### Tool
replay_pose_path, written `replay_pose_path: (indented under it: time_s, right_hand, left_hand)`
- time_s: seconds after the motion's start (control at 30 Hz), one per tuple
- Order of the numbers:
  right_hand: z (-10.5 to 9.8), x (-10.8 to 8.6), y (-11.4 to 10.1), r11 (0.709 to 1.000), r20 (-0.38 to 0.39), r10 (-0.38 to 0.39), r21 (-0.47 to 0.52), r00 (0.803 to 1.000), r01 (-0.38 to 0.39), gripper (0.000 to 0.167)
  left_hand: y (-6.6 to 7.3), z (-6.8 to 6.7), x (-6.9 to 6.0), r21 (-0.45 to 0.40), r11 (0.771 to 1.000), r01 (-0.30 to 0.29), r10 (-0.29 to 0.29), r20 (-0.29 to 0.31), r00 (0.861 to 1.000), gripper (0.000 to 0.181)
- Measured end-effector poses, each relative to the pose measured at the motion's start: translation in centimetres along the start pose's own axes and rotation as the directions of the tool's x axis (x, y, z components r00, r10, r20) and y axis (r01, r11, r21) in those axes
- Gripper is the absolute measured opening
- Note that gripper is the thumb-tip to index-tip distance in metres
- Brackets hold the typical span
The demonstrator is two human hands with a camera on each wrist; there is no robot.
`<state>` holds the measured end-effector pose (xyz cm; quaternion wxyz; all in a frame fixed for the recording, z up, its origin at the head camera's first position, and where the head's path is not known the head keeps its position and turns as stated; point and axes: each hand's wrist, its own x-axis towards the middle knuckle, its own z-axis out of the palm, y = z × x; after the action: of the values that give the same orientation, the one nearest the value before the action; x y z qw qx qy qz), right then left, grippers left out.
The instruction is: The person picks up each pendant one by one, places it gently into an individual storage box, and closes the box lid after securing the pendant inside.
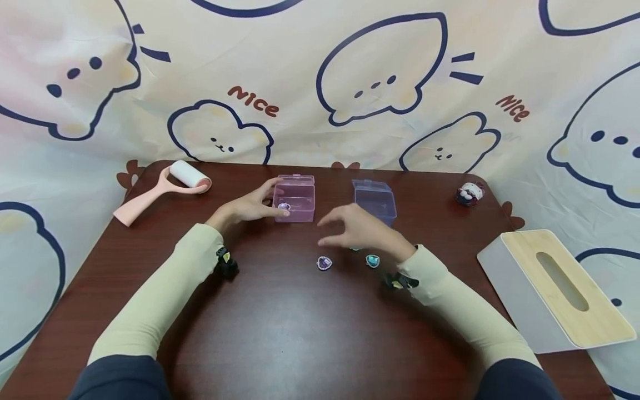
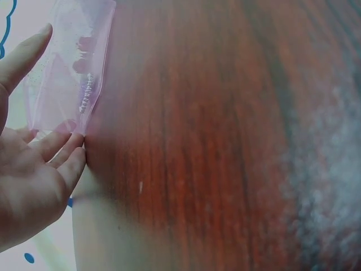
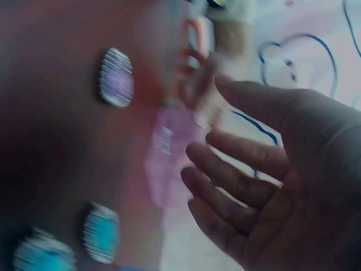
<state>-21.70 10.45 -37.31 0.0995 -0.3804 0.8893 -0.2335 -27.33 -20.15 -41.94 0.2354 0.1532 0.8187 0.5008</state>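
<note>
- Head view: the left hand (image 1: 256,203) holds the left side of a pink box (image 1: 306,209) on the far part of the bench (image 1: 280,328), its thumb toward the near side and its fingers around the left wall.
- The pink box stands with its lid raised at the far side; a small shiny jewel (image 1: 284,206) shows inside, at the left, close to the thumb.
- The right hand (image 1: 356,226) is above the bench, between the pink box and a blue box (image 1: 376,203); its fingers are loosely bent and empty, with a wide gap to the thumb.
- The blue box is also open, its lid at the far side; the right hand hides part of its near edge.
- A purple jewel (image 1: 324,263) lies on the bench, nearer than the pink box.
- To its right lies a teal jewel (image 1: 372,260), and just beyond that a second teal jewel (image 3: 45,261), mostly hidden by the right hand in the head view.
- At the far left lies a lint roller (image 1: 187,174) with a pink handle.
- At the far right sits a small ornament (image 1: 470,194); nearer on the right stands a tissue box (image 1: 525,247) with a wooden top.
- A cloth (image 1: 295,61) with cartoon drawings hangs behind the bench.
</note>
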Motion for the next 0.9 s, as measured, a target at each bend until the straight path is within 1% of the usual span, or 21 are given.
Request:
replay_pose_path:
  time_s: [0.1,0.17,0.27,0.4,0.53,0.67,0.8,0.9]
  right_hand:
    - [1.9,-1.2,-0.1,0.998,0.03,0.004,-0.062,1.0,-0.002,0.043]
    - [3.2,-1.8,-0.3,0.994,0.035,0.009,-0.113,0.999,-0.005,0.043]
    - [4.6,-2.5,-0.5,0.983,0.014,0.019,-0.183,1.0,-0.016,0.043]
    - [5.7,-3.0,-0.7,0.964,-0.04,0.03,-0.262,0.999,-0.039,0.043]
    - [6.0,-3.1,-0.7,0.96,-0.062,0.031,-0.277,0.998,-0.047,0.038]
    - [6.1,-3.1,-0.5,0.961,-0.07,0.008,-0.277,0.998,-0.027,0.033]
    - [6.2,-3.1,-0.2,0.96,-0.065,-0.015,-0.279,0.998,-0.004,0.033]
    - [6.1,-3.0,0.0,0.968,-0.068,-0.027,-0.253,0.997,0.009,0.033]
  left_hand:
    - [0.1,-0.1,0.0,0.003,1.0,0.002,-0.002,0.001,1.0,0.1]
    - [0.1,-0.1,0.0,0.008,1.0,0.0,0.0,0.003,1.0,0.101]
    - [0.1,0.0,0.0,0.009,1.0,-0.001,0.001,0.004,1.0,0.101]
    - [-0.1,0.0,0.1,-0.001,1.0,-0.004,0.004,0.001,1.0,0.101]
    - [-0.3,0.0,0.2,-0.01,1.0,-0.003,0.003,-0.003,1.0,0.1]
    - [-0.2,0.1,0.0,-0.011,1.0,0.002,-0.003,-0.007,1.0,0.1]
    - [0.0,0.1,-0.1,-0.007,1.0,0.005,-0.005,-0.005,1.0,0.101]
    - [0.0,0.1,-0.1,-0.004,1.0,0.001,-0.001,-0.002,1.0,0.1]
